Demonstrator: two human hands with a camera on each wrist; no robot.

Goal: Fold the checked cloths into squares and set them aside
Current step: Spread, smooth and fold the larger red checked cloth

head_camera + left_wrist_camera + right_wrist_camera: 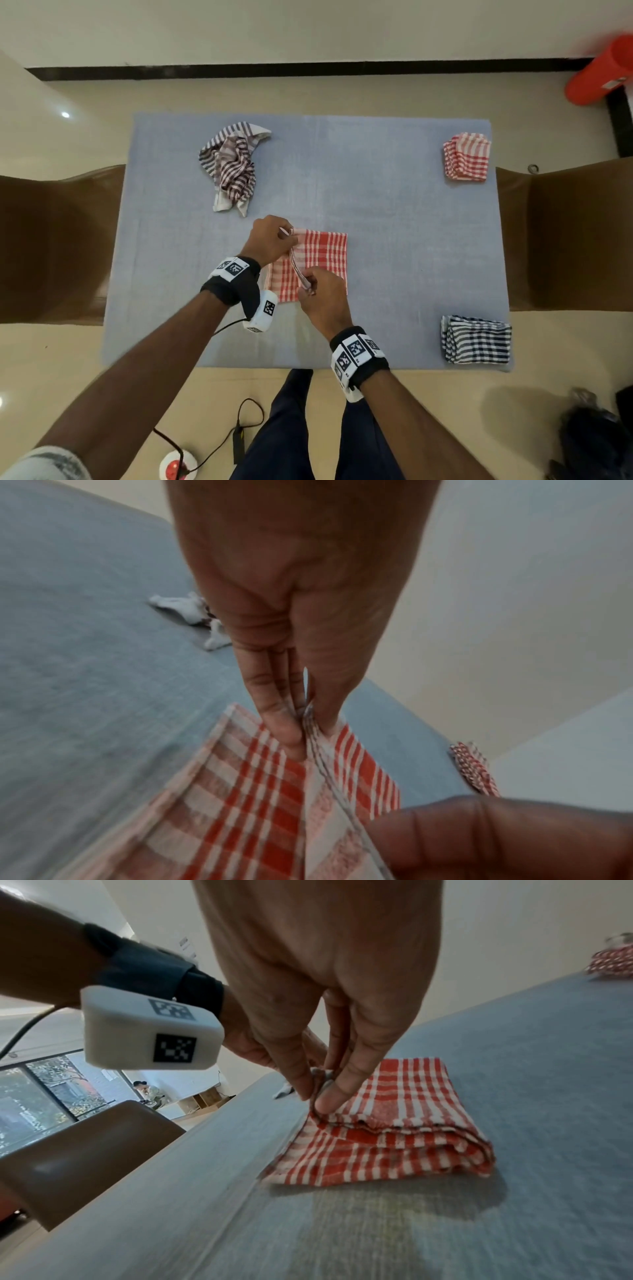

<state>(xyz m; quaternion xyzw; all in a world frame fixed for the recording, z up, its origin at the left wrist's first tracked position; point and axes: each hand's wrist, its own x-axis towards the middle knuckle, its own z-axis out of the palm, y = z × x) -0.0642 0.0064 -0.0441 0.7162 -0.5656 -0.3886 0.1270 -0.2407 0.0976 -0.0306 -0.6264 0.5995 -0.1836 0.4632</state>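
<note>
A red-and-white checked cloth (318, 255) (260, 791) (404, 1123) lies part folded in the middle of the blue-grey table cover (394, 240). My left hand (272, 240) (301, 712) pinches its lifted edge at the far corner. My right hand (320, 294) (318, 1093) pinches the same edge at the near corner, thumb against fingertips. The edge is raised above the layers beneath it. A crumpled maroon-striped cloth (231, 168) lies at the back left.
A folded red checked square (466, 157) sits at the back right and a folded dark blue checked square (476, 340) at the front right. Brown chairs (58, 240) stand on both sides of the table. A red cylinder (599, 73) stands on the floor.
</note>
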